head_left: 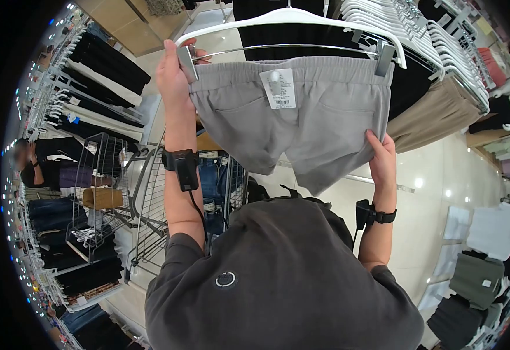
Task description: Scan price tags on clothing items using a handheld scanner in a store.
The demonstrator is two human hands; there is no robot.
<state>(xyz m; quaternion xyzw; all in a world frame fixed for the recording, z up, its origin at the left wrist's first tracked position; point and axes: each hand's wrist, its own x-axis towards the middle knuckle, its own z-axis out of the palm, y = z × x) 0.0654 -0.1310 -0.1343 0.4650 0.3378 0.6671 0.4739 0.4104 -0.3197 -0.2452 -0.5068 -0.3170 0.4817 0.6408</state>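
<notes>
Left arm was outstretched; left hand (175, 84) gripped clip end of white plastic hanger (290, 16). Right hand (383, 156), lower, pinched side of light-grey fabric shorts (339, 125).

Light gray shorts (307, 119) with a gathered elastic waistband hang from a white hanger (290, 18), gripped left and right by its clips (385, 58). Waistband far, legs near; a white tag (279, 90) lies just left of the middle.

Place: clothing shop | signs — racked trousers (106, 55), white hangers (383, 18), shopping cart (153, 204)
</notes>
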